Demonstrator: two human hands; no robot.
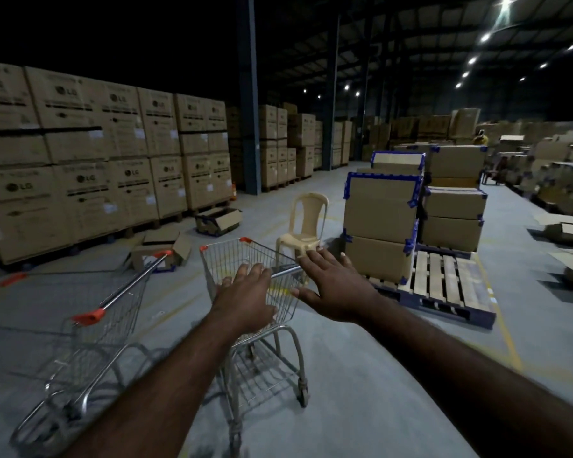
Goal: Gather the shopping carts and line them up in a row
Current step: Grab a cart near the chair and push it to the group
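Two carts. The centre cart stands on the floor just right of the left cart, a narrow gap between them. Left hand lies on the centre cart's handle, fingers mostly straight. Right hand is spread flat by the handle's right end. One chair is just ahead and one pallet to the right, with bare floor between.

Shiny wire-metal cart, matt plastic chair, rough wooden pallet
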